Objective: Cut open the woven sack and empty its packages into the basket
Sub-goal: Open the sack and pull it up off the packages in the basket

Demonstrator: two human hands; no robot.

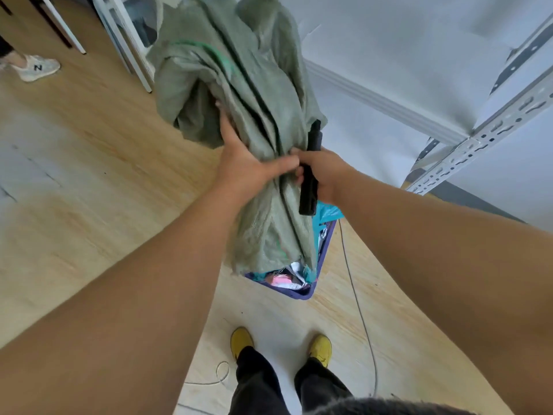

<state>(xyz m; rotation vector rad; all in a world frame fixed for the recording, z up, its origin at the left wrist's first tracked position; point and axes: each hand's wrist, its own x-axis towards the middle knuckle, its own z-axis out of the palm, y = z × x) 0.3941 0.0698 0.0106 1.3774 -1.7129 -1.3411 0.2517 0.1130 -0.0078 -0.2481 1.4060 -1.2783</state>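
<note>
While both arms reach forward, the grey-green woven sack (239,94) hangs bunched and limp between the hands, its frayed open end drooping into the blue basket (302,292) on the wood floor (89,181). The left hand (248,166) wraps the gathered cloth, thumb lying across the front, fingers running up the sack's left side and partly hidden in its folds. The right hand (321,172) touches the sack's right edge, fingers curled round a black utility knife (309,187) held upright against the fabric. Packages (284,280) show in the basket just under the sack's mouth. A grey cable (359,310) trails past yellow shoes (241,339).
</note>
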